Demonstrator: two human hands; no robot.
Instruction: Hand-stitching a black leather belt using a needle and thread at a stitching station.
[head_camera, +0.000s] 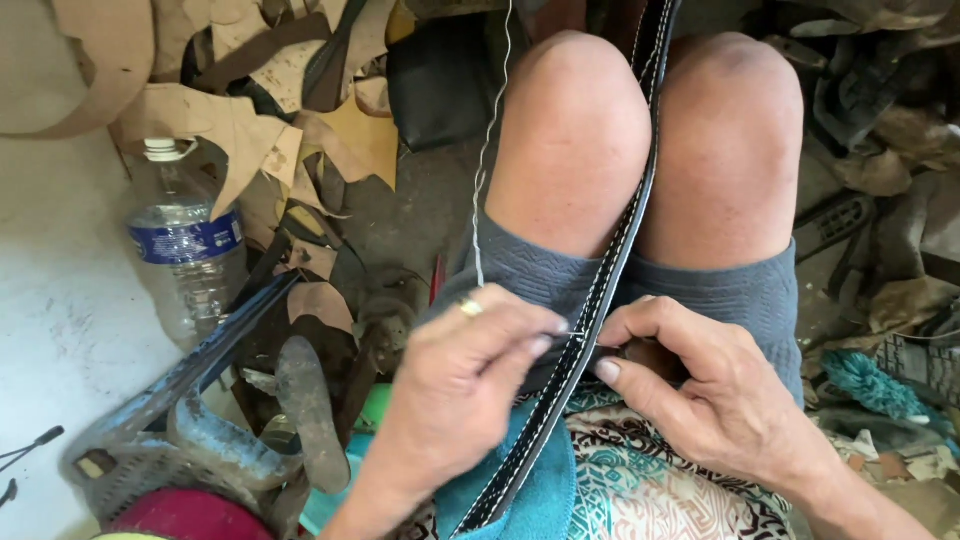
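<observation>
A long black leather strap (622, 240) with white stitching along both edges runs between my knees and down over my lap. My left hand (470, 385), a gold ring on one finger, pinches a needle at the strap's left edge, near its middle. A white thread (487, 150) rises from there past my left knee. My right hand (700, 385) grips the strap from the right side, thumb pressed beside the stitch line, and holds a dark tool handle (650, 355) against it.
A clear plastic water bottle (185, 245) stands on the left. Leather scraps (250, 130) pile up behind it. A metal shoe last stand (300, 410) and a blue tool sit by my left thigh. Dark scraps and a teal brush (865, 380) lie at right.
</observation>
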